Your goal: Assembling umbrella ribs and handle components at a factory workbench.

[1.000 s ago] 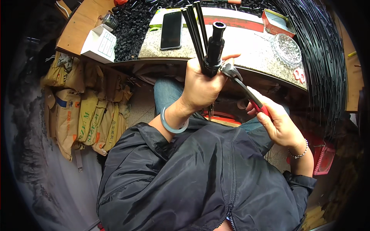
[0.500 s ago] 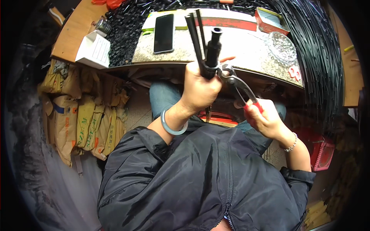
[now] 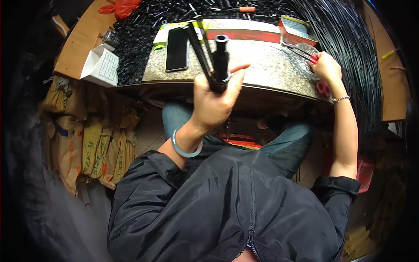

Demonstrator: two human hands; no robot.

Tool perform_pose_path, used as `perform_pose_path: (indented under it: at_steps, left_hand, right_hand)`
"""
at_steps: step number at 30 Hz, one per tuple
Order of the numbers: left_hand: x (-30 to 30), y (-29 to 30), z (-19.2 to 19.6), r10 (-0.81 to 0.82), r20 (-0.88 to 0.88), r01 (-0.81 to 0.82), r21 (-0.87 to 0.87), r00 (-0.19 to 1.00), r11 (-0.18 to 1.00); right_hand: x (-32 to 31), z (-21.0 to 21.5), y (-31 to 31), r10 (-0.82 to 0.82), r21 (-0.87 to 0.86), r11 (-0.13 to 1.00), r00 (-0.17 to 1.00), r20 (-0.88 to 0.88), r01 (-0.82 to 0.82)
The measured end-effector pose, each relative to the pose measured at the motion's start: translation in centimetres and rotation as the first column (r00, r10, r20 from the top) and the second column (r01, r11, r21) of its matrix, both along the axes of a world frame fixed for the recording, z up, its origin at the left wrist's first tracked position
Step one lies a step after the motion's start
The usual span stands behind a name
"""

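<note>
My left hand [image 3: 213, 102] is closed around a black stepped tube [image 3: 221, 59] with an open round end pointing up. Slim black rods [image 3: 199, 51] rise beside the tube from the same grip, slanting left. Over at the right of the table, my right hand [image 3: 328, 70] grips pliers [image 3: 301, 53] with red handles. The pliers lie across a clear cut-glass dish [image 3: 300, 65], their dark end pointing left; whether they touch the dish I cannot tell. Pink-handled scissors [image 3: 323, 88] are just below that hand.
A phone [image 3: 176, 50] lies on the speckled board [image 3: 262, 72]. Behind it are an orange-handled tool [image 3: 247, 9] and a red-sided box [image 3: 299, 31]. Long black rods [image 3: 349, 65] hang over the right edge. A white box [image 3: 100, 65] stands left; paper sacks [image 3: 70, 148] are below.
My right hand has carried the pliers from beside the black tube to the glass dish, up and right. My left hand still holds the tube and rods, slightly lower and left in view.
</note>
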State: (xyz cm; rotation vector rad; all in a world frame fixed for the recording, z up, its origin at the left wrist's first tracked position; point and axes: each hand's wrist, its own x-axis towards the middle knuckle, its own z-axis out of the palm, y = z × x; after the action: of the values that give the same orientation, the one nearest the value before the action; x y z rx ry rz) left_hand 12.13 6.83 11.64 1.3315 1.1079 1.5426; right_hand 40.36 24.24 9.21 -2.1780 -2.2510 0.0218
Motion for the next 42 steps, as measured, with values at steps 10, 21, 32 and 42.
perform_pose_path:
  at_steps: [10,21,32,42]
  left_hand:
    - [0.4,-0.2,0.5,-0.046,-0.053,0.049,0.05,0.998,0.998]
    - [1.6,-1.0,0.7,-0.107,-0.116,0.117,0.087,0.988,0.989]
    - [2.8,-0.8,0.7,-0.149,-0.206,0.187,0.181,0.967,0.966]
    - [2.4,-1.4,-0.1,-0.229,0.002,0.229,0.016,0.973,0.973]
  right_hand:
    - [-0.1,0.2,-2.1,0.165,0.395,0.918,0.944,-0.286,-0.041]
    - [-1.2,-0.2,-1.7,-0.013,0.284,0.956,0.98,-0.201,0.071]
    - [-9.0,2.6,-12.7,0.694,0.604,0.718,0.279,-0.664,-0.346]
    - [-11.1,1.9,-13.1,0.863,0.831,0.505,0.112,-0.493,-0.234]
